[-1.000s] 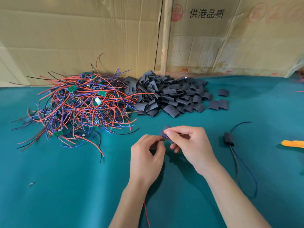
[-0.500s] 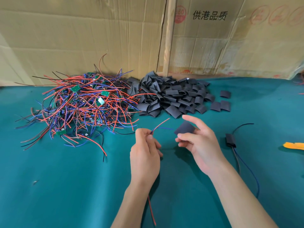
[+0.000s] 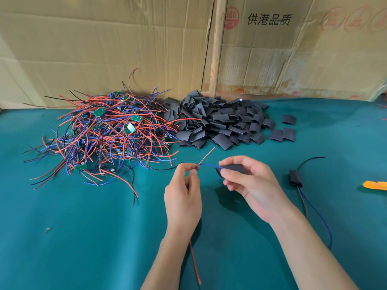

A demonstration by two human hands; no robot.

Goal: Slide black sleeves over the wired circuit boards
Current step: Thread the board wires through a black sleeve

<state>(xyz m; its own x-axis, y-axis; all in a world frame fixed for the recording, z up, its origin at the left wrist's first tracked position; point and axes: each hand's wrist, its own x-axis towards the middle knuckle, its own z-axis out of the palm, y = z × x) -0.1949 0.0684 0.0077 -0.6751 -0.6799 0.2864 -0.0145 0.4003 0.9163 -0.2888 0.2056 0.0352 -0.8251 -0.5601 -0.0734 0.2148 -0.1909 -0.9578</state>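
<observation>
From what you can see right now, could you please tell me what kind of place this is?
Probably a small hand-assembly workbench: a pile of wired circuit boards beside a heap of black sleeves on green cloth, with flattened cardboard boxes as the backdrop.

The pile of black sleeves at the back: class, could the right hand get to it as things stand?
Probably yes, but not freely. Bare cloth lies between the right hand and the pile of black sleeves, with nothing in the way, but that hand already pinches a black sleeve.
</observation>
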